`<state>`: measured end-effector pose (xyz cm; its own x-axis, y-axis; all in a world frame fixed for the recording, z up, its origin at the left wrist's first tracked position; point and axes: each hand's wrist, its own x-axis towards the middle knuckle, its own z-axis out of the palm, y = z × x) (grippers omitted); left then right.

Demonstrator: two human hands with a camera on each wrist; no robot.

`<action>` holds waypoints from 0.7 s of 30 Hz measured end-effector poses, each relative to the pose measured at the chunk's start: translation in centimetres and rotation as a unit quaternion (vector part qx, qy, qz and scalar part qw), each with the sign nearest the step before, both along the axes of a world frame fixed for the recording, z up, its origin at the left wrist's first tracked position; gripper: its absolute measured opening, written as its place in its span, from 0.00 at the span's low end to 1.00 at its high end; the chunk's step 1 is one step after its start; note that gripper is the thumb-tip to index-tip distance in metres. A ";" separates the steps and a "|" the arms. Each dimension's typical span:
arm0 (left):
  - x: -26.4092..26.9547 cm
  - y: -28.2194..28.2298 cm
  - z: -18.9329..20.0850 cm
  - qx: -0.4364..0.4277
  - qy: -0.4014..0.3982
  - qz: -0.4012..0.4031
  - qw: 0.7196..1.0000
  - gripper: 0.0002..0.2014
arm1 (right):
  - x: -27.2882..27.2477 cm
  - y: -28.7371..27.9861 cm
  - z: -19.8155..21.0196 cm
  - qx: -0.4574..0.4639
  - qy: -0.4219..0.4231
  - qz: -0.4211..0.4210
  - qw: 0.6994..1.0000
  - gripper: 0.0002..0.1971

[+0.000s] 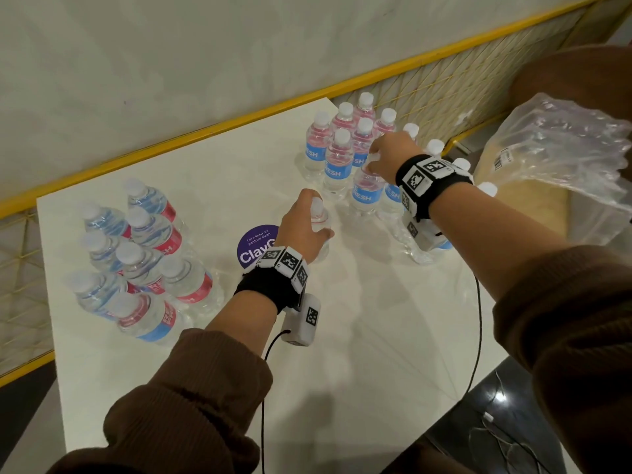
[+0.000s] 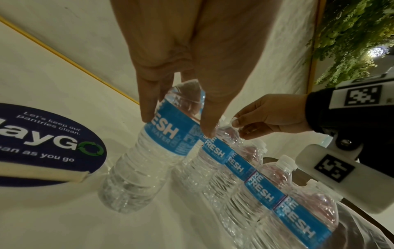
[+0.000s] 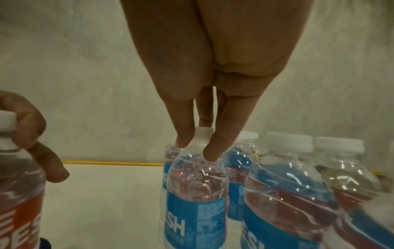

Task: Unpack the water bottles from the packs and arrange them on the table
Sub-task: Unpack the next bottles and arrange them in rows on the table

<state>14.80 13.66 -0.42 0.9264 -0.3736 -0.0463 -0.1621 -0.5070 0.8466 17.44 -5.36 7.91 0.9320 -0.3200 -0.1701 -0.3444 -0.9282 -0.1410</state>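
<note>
My left hand grips the neck of a clear water bottle with a blue label near the table's middle; the left wrist view shows the fingers round its shoulder and the bottle upright, base at or just above the table. My right hand pinches the white cap of another blue-labelled bottle at the front of the right group. Several bottles stand behind it. More bottles sit in a row in torn clear wrap.
A second group of several bottles stands at the table's left end. A round purple sticker lies on the white table. Crumpled plastic wrap rises at the right. A yellow-framed mesh rail borders the far edge.
</note>
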 end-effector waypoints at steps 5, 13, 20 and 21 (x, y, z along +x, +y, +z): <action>-0.1 0.0 0.2 0.006 -0.012 0.000 1.000 0.22 | 0.8 0.1 0.0 0.005 0.033 0.034 0.999 0.21; -0.1 0.1 0.1 0.007 -0.006 -0.002 1.000 0.23 | 1.7 0.4 -0.6 -0.011 0.001 0.009 1.000 0.18; 0.0 0.1 0.2 0.007 -0.006 -0.002 1.000 0.23 | 2.6 0.6 -1.2 0.004 -0.015 -0.015 1.000 0.19; 0.0 0.1 0.1 0.005 -0.006 -0.003 1.000 0.23 | 2.7 0.6 -1.3 0.008 -0.019 -0.019 1.000 0.19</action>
